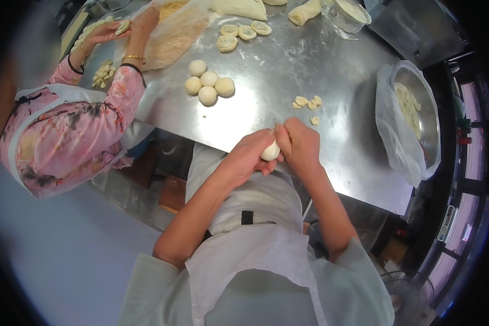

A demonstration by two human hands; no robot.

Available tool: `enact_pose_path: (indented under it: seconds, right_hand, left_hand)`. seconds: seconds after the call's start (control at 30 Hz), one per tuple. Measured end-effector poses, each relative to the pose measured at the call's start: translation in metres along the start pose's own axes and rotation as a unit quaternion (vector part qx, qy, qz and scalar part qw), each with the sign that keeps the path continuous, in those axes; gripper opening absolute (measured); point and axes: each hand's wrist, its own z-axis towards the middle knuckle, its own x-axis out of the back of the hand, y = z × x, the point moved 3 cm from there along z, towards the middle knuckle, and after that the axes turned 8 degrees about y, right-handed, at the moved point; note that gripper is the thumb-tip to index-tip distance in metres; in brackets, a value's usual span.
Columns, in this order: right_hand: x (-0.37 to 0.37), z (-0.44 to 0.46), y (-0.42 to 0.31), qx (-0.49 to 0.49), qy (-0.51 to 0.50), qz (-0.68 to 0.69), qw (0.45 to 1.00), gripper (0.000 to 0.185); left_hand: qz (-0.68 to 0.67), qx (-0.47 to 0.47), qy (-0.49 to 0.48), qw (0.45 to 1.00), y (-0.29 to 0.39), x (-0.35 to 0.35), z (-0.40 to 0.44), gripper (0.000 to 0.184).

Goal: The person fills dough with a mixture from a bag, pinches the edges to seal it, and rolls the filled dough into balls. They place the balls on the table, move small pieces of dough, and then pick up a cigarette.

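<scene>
A smooth white dough ball [270, 151] sits in my left hand [245, 156], whose fingers wrap round it just over the table's front edge. My right hand [300, 142] is closed, its thumb and fingers pinched together against the upper side of the ball; the fingertips are partly hidden. Beyond my hands lie a few small pale dough pieces [308, 102] on the metal table [277, 70]. Several round dough balls [208, 79] are grouped to the left, and behind them rest several flat dough spirals [246, 32].
A co-worker in a pink floral sleeve [126, 95] handles a dough piece [123, 27] at the left, beside a plastic-covered brown mass [175, 43]. At the right stands a metal bowl [431, 108] of pale-green filling, lined with plastic. A dough roll [305, 12] lies at the back.
</scene>
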Motion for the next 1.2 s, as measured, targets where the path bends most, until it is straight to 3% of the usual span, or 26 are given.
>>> enact_pose_path:
  seconds: [0.07,0.2,0.27,0.33,0.37,0.47,0.57,0.77,0.9,0.93,1.0,1.13,1.2]
  right_hand:
    - [-0.003,0.010,0.009,-0.092,0.007,-0.015,0.996,0.027]
    - [0.010,0.023,0.039,-0.156,0.097,-0.077,0.980,0.022]
    - [0.020,0.026,0.043,-0.173,0.113,-0.028,0.978,0.018]
    - [0.024,0.020,0.054,-0.110,0.140,-0.042,0.983,0.019]
    - [0.024,0.017,0.057,-0.078,0.153,-0.049,0.984,0.023]
    - [0.039,0.011,0.028,-0.135,0.131,-0.060,0.980,0.036]
    - [0.030,0.005,0.004,-0.109,0.081,0.079,0.988,0.036]
    - [-0.019,-0.003,-0.021,0.041,0.034,0.177,0.983,0.027]
    - [-0.033,-0.002,-0.014,0.009,0.025,0.209,0.978,0.022]
    - [-0.035,0.000,-0.015,-0.018,0.039,0.216,0.975,0.035]
    - [-0.038,0.005,-0.025,-0.096,-0.008,0.285,0.954,0.037]
    - [-0.032,0.010,-0.040,-0.192,-0.094,0.418,0.883,0.038]
    - [-0.035,0.011,-0.031,-0.100,-0.080,0.333,0.934,0.036]
  left_hand:
    - [-0.008,0.004,-0.015,1.000,0.000,0.000,0.001,0.037]
    - [-0.162,0.010,-0.063,0.985,-0.001,-0.001,-0.004,0.042]
    - [-0.237,0.006,-0.062,0.970,0.000,0.003,-0.003,0.042]
    - [-0.302,0.017,-0.053,0.952,-0.009,0.011,0.002,0.042]
    - [-0.304,0.005,-0.046,0.952,-0.013,0.014,0.004,0.041]
    - [-0.288,-0.042,-0.010,0.957,-0.014,0.019,0.004,0.042]
    - [-0.247,-0.092,0.024,0.964,-0.008,0.012,0.005,0.049]
    - [-0.273,-0.112,-0.004,0.956,0.005,-0.012,0.001,0.050]
    - [-0.251,-0.087,0.014,0.964,-0.005,-0.005,-0.003,0.051]
    - [-0.208,-0.090,0.035,0.973,-0.009,-0.003,-0.004,0.050]
    - [-0.122,-0.101,0.076,0.984,-0.008,-0.004,-0.010,0.050]
    - [-0.119,-0.115,0.063,0.984,-0.012,0.013,-0.005,0.049]
    - [-0.125,-0.098,0.045,0.986,-0.007,0.008,-0.008,0.052]
